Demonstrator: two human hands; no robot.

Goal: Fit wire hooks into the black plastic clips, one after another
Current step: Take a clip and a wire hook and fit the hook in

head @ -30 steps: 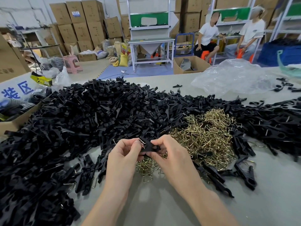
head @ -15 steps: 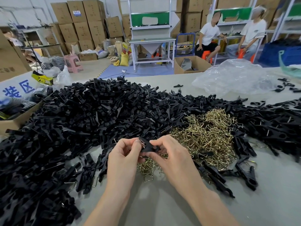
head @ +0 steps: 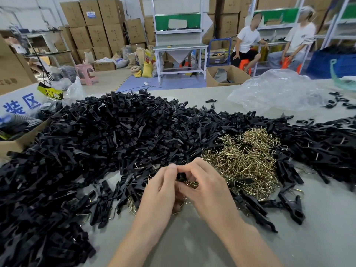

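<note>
Head view: yr left hand (head: 160,191) & right hand (head: 210,191) meet at near-centre of the table (head: 192,247), just near-left of the wire hooks (head: 244,162) pile. Both sets of fingers are curled in, tips pinching one black clip (head: 180,175) btwn them. Hook is hidden, so can't tell if it's seated. Brace w/ left, push straight w/ right, feel for the snap. The loose clips (head: 96,143) lie left & far.

Bare left hand (head: 160,189) and bare right hand (head: 209,191), slim-fingered. Short nails at the fingertips. Behind the fingers, bare left forearm (head: 138,234) and bare right forearm (head: 248,241).
</note>
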